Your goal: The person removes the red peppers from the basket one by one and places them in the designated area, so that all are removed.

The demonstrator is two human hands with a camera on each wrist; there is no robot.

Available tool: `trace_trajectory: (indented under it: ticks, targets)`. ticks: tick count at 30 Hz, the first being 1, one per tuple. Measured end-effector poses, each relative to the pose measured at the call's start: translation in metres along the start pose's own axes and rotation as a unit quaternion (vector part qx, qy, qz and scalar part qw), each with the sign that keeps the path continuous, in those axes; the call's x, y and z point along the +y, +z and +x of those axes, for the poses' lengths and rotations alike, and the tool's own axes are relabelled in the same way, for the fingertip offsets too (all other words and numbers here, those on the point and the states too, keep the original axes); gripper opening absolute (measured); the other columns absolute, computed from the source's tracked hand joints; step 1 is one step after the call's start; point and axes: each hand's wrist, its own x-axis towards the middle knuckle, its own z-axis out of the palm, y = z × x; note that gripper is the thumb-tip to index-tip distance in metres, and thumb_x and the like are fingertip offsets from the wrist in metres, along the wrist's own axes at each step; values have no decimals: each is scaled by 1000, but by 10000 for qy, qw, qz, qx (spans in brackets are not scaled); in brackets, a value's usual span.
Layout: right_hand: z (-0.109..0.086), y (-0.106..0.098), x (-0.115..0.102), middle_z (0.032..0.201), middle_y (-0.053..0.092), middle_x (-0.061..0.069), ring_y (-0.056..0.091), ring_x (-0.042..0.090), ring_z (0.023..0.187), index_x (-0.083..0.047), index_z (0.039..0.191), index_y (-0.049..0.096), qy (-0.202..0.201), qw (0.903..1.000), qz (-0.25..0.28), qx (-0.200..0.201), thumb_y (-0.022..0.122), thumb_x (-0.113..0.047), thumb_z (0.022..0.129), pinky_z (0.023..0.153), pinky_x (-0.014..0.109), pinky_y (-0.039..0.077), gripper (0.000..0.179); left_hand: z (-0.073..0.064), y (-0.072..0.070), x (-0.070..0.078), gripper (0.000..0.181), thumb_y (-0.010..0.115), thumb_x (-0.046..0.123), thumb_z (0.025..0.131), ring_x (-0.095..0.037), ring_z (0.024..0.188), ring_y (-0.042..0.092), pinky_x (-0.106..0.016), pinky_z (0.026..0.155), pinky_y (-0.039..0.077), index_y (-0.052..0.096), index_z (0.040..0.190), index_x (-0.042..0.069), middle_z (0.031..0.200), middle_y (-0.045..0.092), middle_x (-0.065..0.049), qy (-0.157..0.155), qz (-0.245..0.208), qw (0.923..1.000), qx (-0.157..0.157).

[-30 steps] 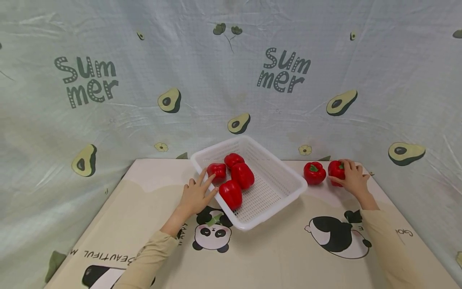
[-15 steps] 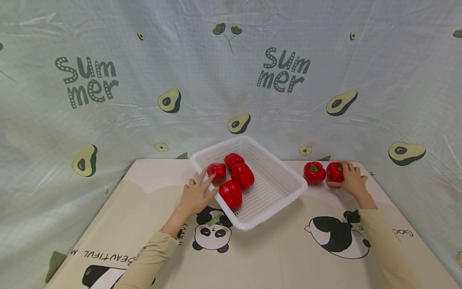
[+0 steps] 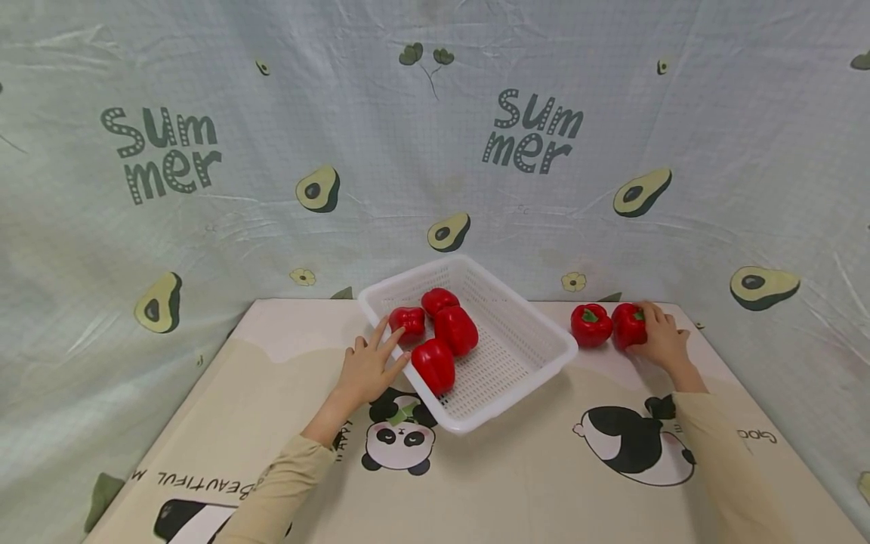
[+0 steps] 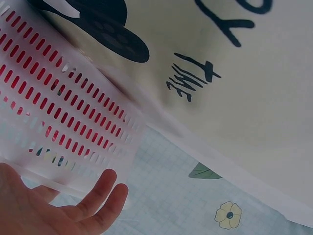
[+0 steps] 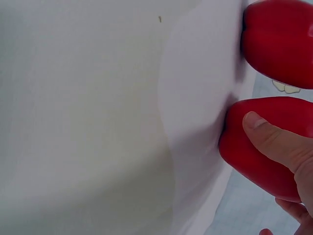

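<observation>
Leftmost, the left hand [image 3: 363, 370], coming out of a beige long sleeve [image 3: 285, 476], lies with its fingers spread and relaxed, gripping nothing. Its fingertips overlap the near rim of a white, rectangular, perforated plastic basket [image 3: 503, 370], which sits slantwise just to the right of that hand. Inside, closest to the left fingertips, is a glossy red, lobed bell pepper [image 3: 406, 323]; whether the fingers actually touch it is hard to tell from overhead. Two more glossy red bell peppers, a small one at the back [image 3: 439, 301] and a larger one in front of it [image 3: 456, 331], are farther right of the hand, and a plump red bell pepper [image 3: 433, 366] lies just right of the left thumb.

Between the basket and the right hand, an upright, shiny red bell pepper with a green stem [image 3: 590, 325] stands on the cream, panda-printed tabletop [image 3: 510, 483]. Immediately right of it is a second green-stemmed red bell pepper [image 3: 627, 326], grasped by the right hand [image 3: 664, 340]: the thumb presses on its side and fingers curve around the far side. A beige sleeve [image 3: 720, 453] covers the right forearm.
</observation>
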Motion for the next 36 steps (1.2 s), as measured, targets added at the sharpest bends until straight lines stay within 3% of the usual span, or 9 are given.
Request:
trace_trajectory:
  ticks: [9, 25, 36]
  targets:
    - [6, 2, 1, 136, 20, 32, 24, 53, 112, -3, 130, 23, 27, 9998, 179, -38, 75, -11, 65, 79, 77, 18, 84, 0, 1, -1, 57, 44, 46, 87, -37, 100, 44, -52, 82, 42, 34, 138, 20, 148, 21, -11, 13, 1, 10000, 35]
    - [4, 1, 4, 136, 19, 33, 19, 54, 114, -7, 133, 22, 98, 9997, 224, -34, 76, -12, 62, 80, 76, 16, 89, 1, 2, -1, 59, 44, 48, 87, -38, 102, 44, -53, 84, 42, 33, 138, 21, 149, 19, -11, -4, 35, 10000, 28]
    - [-4, -10, 1, 136, 22, 31, 21, 53, 113, -8, 135, 20, -273, 9994, 36, 215, 77, -15, 63, 82, 74, 17, 93, 1, 0, -1, 58, 43, 47, 88, -37, 99, 44, -52, 82, 42, 34, 138, 20, 148, 21, -11, 80, 22, 10000, 50]
